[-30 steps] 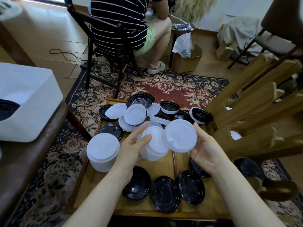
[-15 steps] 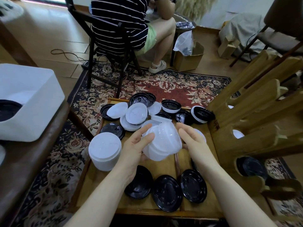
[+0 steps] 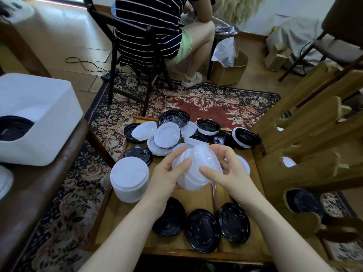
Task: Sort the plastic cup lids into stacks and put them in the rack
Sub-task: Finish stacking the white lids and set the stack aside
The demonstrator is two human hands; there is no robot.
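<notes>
A single white lid that a second ago was held apart in the right hand [image 3: 229, 173] is now pressed onto the white lid stack [image 3: 196, 167], so the stack is one lid taller and nearer to being ready for the rack [image 3: 306, 154]. The stack is gripped from both sides: the left hand [image 3: 167, 177] is curled round its left edge, thumb on top, and the right hand's fingers are wrapped over the far side. It is held just above the worktop [image 3: 198, 195], tilted toward the camera. The lids are translucent white and nested closely; whether the newest one is seated fully cannot be told. A finished white stack [image 3: 129, 177] stands just to the left, and loose black lids [image 3: 202, 230] lie nearer the front edge.
</notes>
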